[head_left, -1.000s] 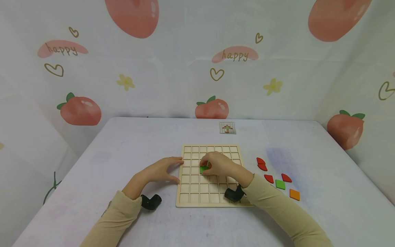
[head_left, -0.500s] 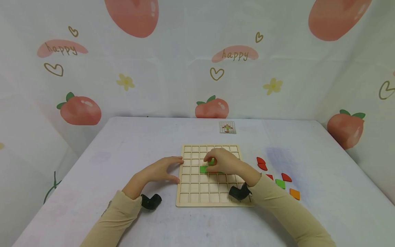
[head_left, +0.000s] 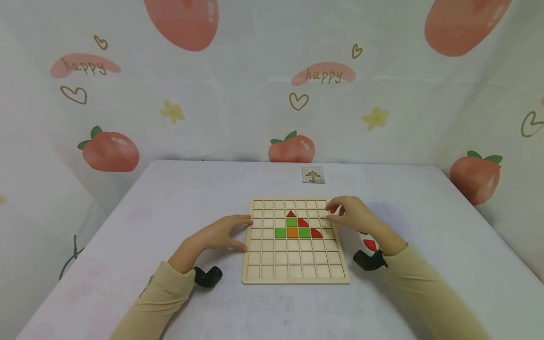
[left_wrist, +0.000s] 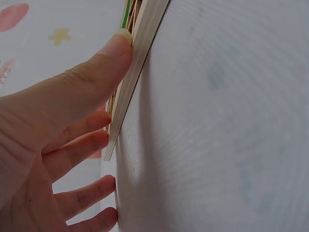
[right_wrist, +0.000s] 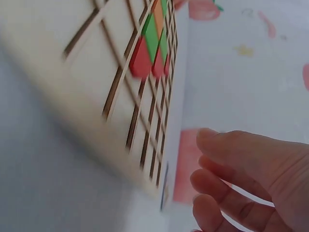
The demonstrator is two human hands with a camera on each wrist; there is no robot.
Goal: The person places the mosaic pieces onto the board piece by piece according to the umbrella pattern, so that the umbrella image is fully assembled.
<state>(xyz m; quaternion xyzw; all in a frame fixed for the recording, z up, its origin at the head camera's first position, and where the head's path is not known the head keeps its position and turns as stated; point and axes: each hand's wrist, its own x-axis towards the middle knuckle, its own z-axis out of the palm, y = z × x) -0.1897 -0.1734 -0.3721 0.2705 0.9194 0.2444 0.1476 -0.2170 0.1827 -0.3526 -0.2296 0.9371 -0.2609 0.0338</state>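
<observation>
A wooden grid board (head_left: 267,271) lies on the table. Set in its cells are green squares (head_left: 280,233), an orange square (head_left: 292,232), red quarter-circles (head_left: 316,233) and a small red triangle (head_left: 290,214). Along the board's left edge my left hand (head_left: 218,234) rests, thumb and fingers spread and touching the rim; the left wrist view has the thumb (left_wrist: 116,46) against the wooden side. My right hand (head_left: 354,215) hovers by the board's upper right edge, fingers loosely bent. Nothing shows between its fingertips in the right wrist view.
A red piece (head_left: 370,244) lies right of the board, partly behind my right forearm, which hides the other loose pieces there. A small pattern card (head_left: 313,174) lies behind the board. Black wrist mounts (head_left: 208,277) stick out from both sleeves.
My right hand has left the green square in its cell and moved right, off the middle of the board, uncovering the coloured pieces there. The left hand has stayed put.
</observation>
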